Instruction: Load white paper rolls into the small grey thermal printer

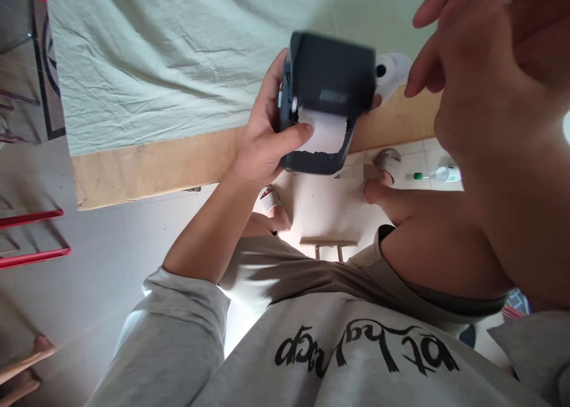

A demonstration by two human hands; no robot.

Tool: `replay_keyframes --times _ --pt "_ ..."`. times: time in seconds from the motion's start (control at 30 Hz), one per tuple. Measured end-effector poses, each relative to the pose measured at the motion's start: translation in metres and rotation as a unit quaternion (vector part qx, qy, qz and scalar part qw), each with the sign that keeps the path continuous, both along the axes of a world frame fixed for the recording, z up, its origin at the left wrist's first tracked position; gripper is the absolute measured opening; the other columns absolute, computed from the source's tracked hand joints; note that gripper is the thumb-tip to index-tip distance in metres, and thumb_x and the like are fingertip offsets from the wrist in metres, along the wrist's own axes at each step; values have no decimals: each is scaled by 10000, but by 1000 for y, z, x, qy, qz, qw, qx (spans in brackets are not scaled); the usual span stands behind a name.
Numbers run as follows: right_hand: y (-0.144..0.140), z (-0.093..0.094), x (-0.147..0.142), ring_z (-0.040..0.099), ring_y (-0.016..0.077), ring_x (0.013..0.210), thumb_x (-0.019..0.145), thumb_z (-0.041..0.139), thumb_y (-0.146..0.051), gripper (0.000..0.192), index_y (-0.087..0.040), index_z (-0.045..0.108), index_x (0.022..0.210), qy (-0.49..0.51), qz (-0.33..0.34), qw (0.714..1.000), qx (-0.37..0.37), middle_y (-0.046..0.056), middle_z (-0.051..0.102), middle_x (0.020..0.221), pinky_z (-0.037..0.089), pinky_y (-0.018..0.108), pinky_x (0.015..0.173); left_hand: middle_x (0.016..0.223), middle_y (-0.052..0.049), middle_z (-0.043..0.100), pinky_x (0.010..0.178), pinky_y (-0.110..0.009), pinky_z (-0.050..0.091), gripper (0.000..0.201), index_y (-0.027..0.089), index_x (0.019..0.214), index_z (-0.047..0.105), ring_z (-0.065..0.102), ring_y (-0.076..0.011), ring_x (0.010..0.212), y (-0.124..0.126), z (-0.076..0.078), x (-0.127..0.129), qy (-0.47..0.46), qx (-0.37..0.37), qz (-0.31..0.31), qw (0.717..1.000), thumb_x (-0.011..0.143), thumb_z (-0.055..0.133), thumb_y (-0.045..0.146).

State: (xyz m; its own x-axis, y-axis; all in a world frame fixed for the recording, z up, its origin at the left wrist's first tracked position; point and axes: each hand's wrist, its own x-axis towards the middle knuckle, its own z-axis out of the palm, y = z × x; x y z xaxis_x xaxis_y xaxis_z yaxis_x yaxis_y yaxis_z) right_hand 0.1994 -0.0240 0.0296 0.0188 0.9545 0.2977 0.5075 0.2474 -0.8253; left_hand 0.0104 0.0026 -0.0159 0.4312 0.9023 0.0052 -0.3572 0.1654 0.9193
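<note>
"While the left hand [266, 139] grips the black device [327, 105] above the edge of the desk [164, 164], what's done?"

"Cover [332, 69] seemingly open, white paper [332, 133] inside; reclosing apparently remains. The right hand [485, 69] looks loosely spread, empty."

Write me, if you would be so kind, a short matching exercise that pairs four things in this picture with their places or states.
Column one:
1. Dark handheld device
2. Right hand
3. Pale green cloth
4. Grey shirt

Column two:
A. Spread over the wooden tabletop
B. Marked with black lettering
C. Gripped in the left hand
D. At the picture's upper right, apart from the device

Right pairs: 1-C, 2-D, 3-A, 4-B.
</note>
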Motion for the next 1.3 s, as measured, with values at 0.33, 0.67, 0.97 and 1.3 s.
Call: replay_keyframes --times 0.33,0.67,0.97,1.3 --pt "-9 -15 -16 382 -27 475 731 543 -429 386 -98 362 648 -101 19 988 -117 -25 407 512 218 131 470 823 10 567 671 -251 433 144 209 929 558 608 -150 820 -8 4 8 -3 -8 41 999 787 536 225" --pt "-6 -20 -19 476 27 422 697 578 -484 532 -81 289 503 -34 12 968 -248 15 501 464 236 97 356 722 -21 530 542 -284 355 128 247 831 522 489 -151 631 -8 9 10 9 -55 40 998 718 553 196" --pt "-6 -20 -17 387 -9 426 798 462 -438 447 -76 508 539 -47 30 972 -227 25 498 484 276 133 431 671 -13 458 661 -287 435 240 170 664 500 509 -128 659 2 4 8 -91 -85 -3 992 785 297 213" --pt "-5 -21 -11 406 6 456 630 614 -502 471 -86 409 544 -107 38 971 -213 3 478 499 217 132 404 610 -6 380 598 -253 322 154 190 649 503 378 -112 601 3 3 8 -65 -73 42 994 727 378 143"
